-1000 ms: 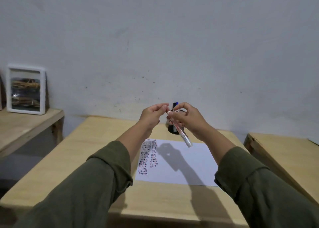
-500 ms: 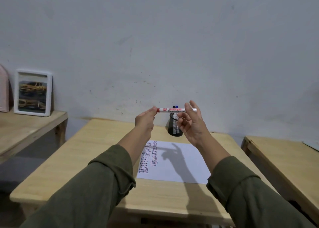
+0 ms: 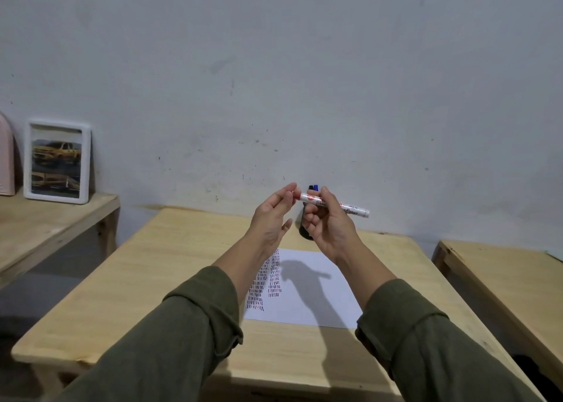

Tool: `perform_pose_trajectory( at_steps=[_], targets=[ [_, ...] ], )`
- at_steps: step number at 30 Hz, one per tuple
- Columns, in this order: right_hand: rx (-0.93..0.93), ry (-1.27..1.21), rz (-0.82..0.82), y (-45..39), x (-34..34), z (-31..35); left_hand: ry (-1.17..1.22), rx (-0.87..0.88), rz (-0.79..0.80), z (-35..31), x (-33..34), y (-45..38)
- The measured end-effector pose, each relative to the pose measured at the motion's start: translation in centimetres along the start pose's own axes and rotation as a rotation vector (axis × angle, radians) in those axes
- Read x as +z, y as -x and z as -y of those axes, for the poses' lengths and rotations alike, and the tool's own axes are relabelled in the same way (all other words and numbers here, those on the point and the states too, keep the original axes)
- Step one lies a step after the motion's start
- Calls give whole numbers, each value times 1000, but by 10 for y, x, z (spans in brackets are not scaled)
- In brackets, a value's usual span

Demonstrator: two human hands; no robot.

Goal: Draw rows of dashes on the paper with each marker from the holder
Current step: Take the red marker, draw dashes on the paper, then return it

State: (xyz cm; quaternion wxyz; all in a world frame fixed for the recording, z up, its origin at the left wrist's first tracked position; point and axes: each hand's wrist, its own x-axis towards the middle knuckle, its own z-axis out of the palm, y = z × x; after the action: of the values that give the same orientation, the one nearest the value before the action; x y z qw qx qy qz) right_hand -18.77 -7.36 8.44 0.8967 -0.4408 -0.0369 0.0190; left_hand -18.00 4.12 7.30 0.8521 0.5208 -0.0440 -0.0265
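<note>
While right hand (image 3: 330, 228) grips marker (image 3: 335, 206), holder (image 3: 304, 234) sits mostly hidden.

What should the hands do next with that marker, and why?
Probably put the marker back into the black holder. The right hand holds it, seemingly capped; the left hand is open beside its red end. The paper already shows red dashes.

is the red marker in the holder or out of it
Out: the red marker is lifted above the table, gripped by the right hand, with the holder behind it.
</note>
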Motion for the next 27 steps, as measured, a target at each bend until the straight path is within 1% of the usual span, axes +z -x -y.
perform_pose_trajectory(
  at_steps=[2,3,5,7,10,12,15,17,21,23,27],
  targets=[
    [5,-33,11,0,-1,0,71,26,46,3,-1,-2],
    [3,-42,16,-1,-2,-1,89,37,35,5,0,-3],
    [-18,-19,36,-1,-3,-3,107,49,-20,7,4,-4],
    [-55,65,47,0,-5,-4,82,35,-88,8,7,-5],
    [-102,187,53,1,-15,-5,52,5,-231,4,-1,-7],
    [-106,227,26,3,-28,-7,-53,51,-344,4,-19,-7],
    [-49,250,-16,8,-46,-17,-446,124,-471,14,-51,2],
    [7,220,-40,11,-56,-27,-607,116,-501,28,-68,13],
    [92,304,-71,16,-69,-46,-677,46,-575,64,-101,22],
    [107,328,-84,19,-71,-53,-787,7,-573,76,-112,23],
    [107,314,-84,25,-71,-63,-1010,29,-563,87,-117,25]
  ],
)
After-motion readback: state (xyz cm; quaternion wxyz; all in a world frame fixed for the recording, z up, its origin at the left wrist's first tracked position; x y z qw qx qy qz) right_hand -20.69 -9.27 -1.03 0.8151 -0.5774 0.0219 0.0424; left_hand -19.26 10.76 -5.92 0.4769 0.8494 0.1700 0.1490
